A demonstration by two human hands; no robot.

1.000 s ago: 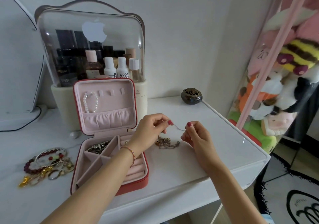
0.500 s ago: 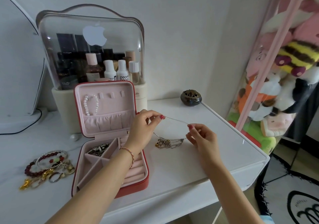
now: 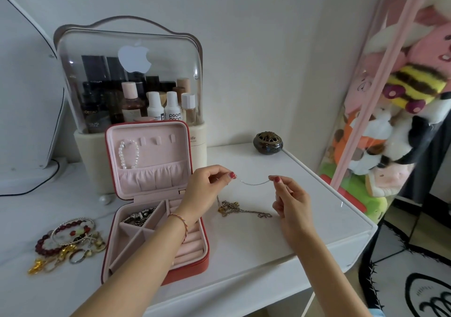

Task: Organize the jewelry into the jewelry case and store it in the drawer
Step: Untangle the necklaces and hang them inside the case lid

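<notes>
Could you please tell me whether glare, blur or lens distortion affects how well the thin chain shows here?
Head view: soft, even daylight; the thin chain is faint against the white table, glare streaks the clear cosmetics case, and the wide-angle lens bends the frame edges.

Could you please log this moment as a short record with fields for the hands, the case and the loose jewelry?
left hand: pinches one end of a thin silver chain
right hand: pinches the other end
chain: hangs slack between the hands, above the table
jewelry case: open, lid upright, pearl bracelet hung in the lid
necklace pile: on the table, right of the case
bracelets and rings: heaped left of the case
</notes>
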